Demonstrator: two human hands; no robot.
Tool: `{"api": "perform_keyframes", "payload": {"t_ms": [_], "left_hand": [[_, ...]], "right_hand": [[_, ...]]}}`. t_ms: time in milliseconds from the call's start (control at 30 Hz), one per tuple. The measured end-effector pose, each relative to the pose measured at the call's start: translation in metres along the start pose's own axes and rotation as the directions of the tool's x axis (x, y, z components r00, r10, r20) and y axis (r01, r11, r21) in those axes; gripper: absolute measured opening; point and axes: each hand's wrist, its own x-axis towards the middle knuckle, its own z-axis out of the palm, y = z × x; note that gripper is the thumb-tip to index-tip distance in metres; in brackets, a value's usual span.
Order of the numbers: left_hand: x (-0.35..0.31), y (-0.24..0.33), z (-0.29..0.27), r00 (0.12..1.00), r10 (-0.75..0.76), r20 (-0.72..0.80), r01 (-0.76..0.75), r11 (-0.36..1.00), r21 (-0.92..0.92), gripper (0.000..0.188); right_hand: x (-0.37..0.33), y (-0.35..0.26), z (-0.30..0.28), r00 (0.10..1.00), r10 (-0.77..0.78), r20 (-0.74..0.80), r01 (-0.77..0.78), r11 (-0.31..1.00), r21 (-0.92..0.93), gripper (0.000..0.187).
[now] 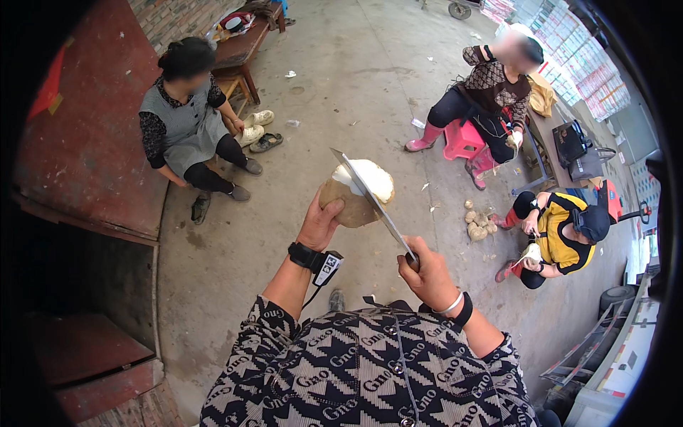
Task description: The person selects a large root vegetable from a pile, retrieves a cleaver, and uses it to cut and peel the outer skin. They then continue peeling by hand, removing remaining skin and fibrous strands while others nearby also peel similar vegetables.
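Observation:
My left hand (319,222) is wrapped round the left side of a large round root (351,211) with brown skin, its thumb lying across the near face. White flesh shows on the root's upper right, where the skin is off. In my right hand (431,276) is the dark handle of a long-bladed knife (376,201). The blade runs up and to the left across the root, over the border between white flesh and brown skin. Whether its edge is in the root or just against it cannot be made out.
A seated person (186,117) is at the left, by shoes. At the right, one person (494,96) sits on a pink stool (464,140); another in yellow (569,235) holds a pale peeled root (530,253). Brown roots (478,226) lie on the concrete floor (341,85).

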Motion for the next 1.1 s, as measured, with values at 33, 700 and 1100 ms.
{"api": "perform_keyframes", "payload": {"t_ms": [33, 700, 1100], "left_hand": [[0.004, 0.001, -0.003, 0.999, 0.027, -0.021, -0.027, 0.999, 0.025, 0.067], [0.275, 0.021, 0.034, 0.972, 0.188, -0.143, -0.145, 0.952, 0.268, 0.07], [0.458, 0.069, -0.019, 0.957, 0.229, -0.18, -0.175, 0.947, 0.271, 0.069]], "right_hand": [[0.008, 0.0, 0.001, 1.0, 0.004, 0.006, -0.004, 1.0, 0.012, 0.026], [0.273, 0.116, -0.127, 0.989, -0.081, 0.126, 0.075, 0.996, 0.051, 0.032], [0.484, 0.162, -0.128, 0.978, -0.145, 0.153, 0.134, 0.988, 0.08, 0.033]]}}
